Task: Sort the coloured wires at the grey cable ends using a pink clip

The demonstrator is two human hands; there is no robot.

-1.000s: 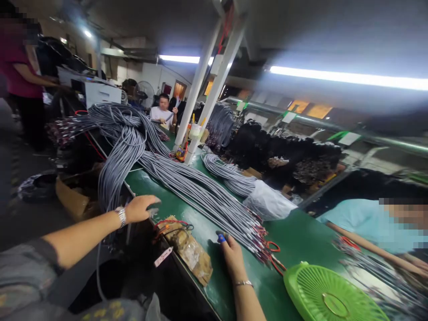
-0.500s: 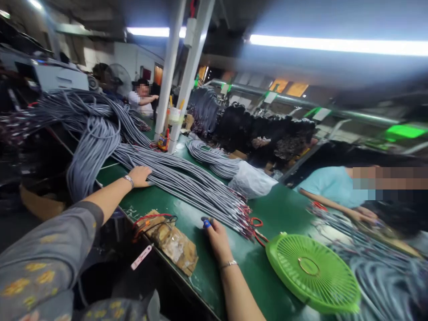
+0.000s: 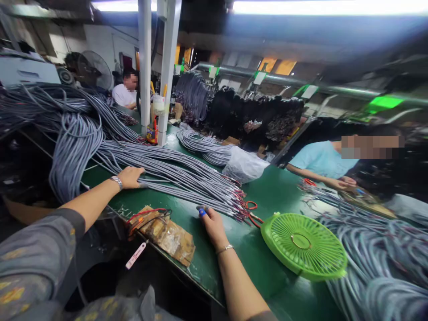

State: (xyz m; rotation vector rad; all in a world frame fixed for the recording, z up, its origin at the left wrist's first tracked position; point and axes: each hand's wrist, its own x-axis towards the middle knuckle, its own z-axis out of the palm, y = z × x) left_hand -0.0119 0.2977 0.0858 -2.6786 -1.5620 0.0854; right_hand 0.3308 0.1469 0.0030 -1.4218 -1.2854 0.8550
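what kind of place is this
Probably a cable assembly workshop: big bundles of grey cables with red wire ends lie along a long green workbench, and a person in a light blue shirt works opposite.

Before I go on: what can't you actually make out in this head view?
- Left hand: fingertips lie on the grey cables; whether they grip any is unclear.
- Right hand: a small blue thing at the fingertips, too small to identify.
- Brown packet: contents blurred.
- Cables at lower right: blurred and cut off by the edge.
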